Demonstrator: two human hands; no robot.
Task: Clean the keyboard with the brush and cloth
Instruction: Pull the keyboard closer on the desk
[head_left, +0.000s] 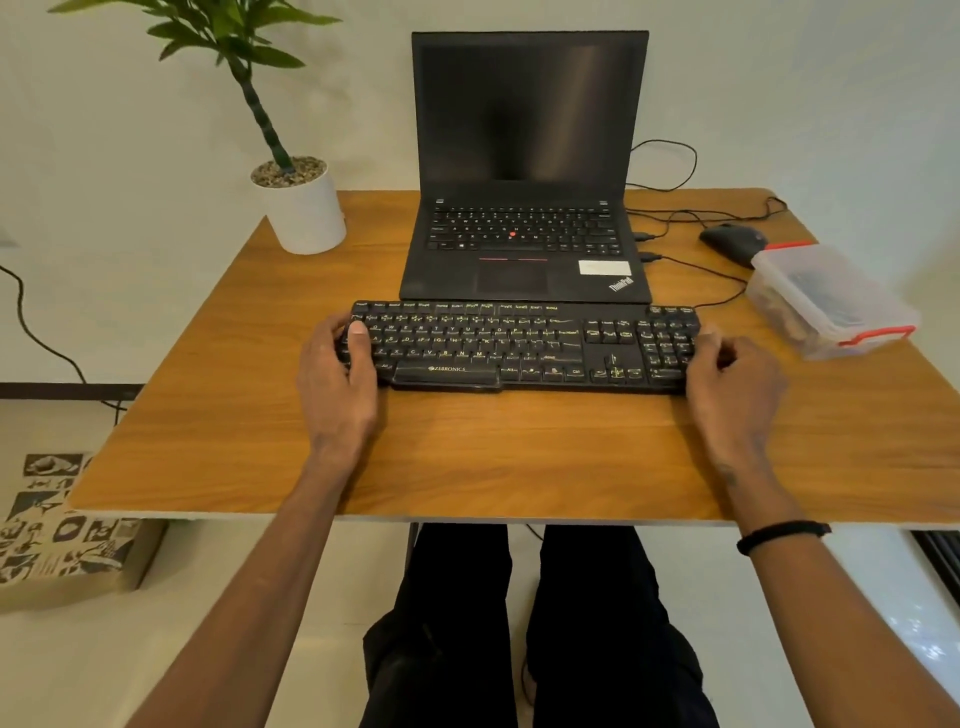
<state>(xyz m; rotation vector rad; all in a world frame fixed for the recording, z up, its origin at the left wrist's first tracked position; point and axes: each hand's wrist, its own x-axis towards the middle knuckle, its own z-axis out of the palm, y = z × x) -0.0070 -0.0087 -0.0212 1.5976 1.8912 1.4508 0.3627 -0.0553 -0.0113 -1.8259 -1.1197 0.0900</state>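
Observation:
A black keyboard (519, 345) with yellow legends lies flat on the wooden table (467, 457), just in front of a laptop. My left hand (337, 371) grips its left end, thumb on top of the keys and fingers curled round the edge. My right hand (727, 379) holds the right end by the number pad, fingers wrapped round the side. A clear plastic box with red clips (831, 301) stands at the right; dark items lie inside it, but I cannot make them out. No brush or cloth shows in the open.
An open black laptop (524, 171) with a dark screen sits behind the keyboard. A white pot with a plant (304, 208) stands at the back left. A black mouse (735, 241) and cables (691, 265) lie at the back right. A patterned box (62, 525) is on the floor left.

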